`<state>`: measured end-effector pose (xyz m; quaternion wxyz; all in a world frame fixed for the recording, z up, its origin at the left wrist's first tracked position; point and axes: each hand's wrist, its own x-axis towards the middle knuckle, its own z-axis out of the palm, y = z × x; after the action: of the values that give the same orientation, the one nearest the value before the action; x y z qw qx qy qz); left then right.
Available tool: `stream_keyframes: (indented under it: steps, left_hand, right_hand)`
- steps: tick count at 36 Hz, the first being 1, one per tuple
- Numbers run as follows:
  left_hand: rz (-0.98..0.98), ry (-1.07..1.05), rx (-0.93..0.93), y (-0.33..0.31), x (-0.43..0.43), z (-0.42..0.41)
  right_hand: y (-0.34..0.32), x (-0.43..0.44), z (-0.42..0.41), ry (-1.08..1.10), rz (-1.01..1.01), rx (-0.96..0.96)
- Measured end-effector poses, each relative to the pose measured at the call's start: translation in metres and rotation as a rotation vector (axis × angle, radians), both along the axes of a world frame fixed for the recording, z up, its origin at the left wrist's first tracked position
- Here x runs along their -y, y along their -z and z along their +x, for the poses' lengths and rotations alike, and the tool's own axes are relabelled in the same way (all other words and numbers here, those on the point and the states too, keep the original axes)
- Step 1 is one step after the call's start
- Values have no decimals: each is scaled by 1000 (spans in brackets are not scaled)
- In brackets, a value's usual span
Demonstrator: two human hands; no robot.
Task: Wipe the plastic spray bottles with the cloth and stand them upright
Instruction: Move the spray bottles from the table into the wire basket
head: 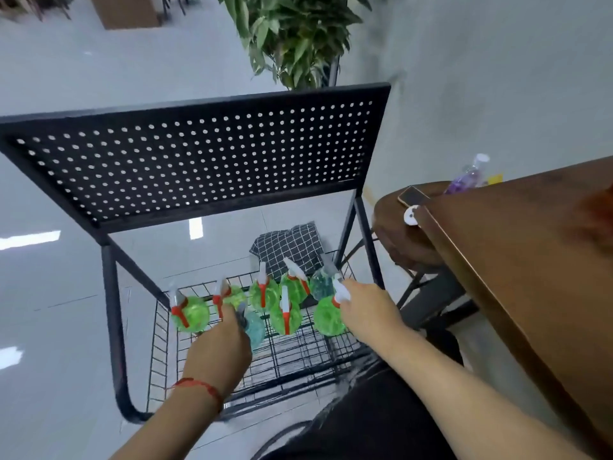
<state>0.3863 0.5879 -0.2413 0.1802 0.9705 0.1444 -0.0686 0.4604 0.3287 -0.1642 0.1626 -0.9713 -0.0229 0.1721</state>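
In the head view, your left hand (219, 343) grips the teal bottle (256, 327) by its neck. Your right hand (368, 310) grips a green bottle (328, 319) at its spray head. Both bottles stand in the wire basket (162, 353). Lift one clear, then take the checked cloth (292, 247) from behind the row and wipe all round.
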Motion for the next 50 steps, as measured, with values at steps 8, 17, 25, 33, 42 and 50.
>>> stream_keyframes:
  steps: [8,17,25,33,42,50]
  left_hand:
    - [0,-24,-96,19,2,25]
    - [3,-28,-115,22,5,27]
    - [58,3,-70,-15,10,21]
    - [92,93,22,-78,31,13]
    - [208,384,288,-157,96,22]
    - [271,687,475,-239,199,24]
  right_hand:
    - [49,-21,18,44,67,-30]
    - [51,-26,14,42,144,-55]
    - [23,-16,15,-3,127,-14]
    - [-27,-7,-6,-52,110,96]
    - [-117,51,-54,10,38,335]
    - [-200,145,-104,182,-38,562]
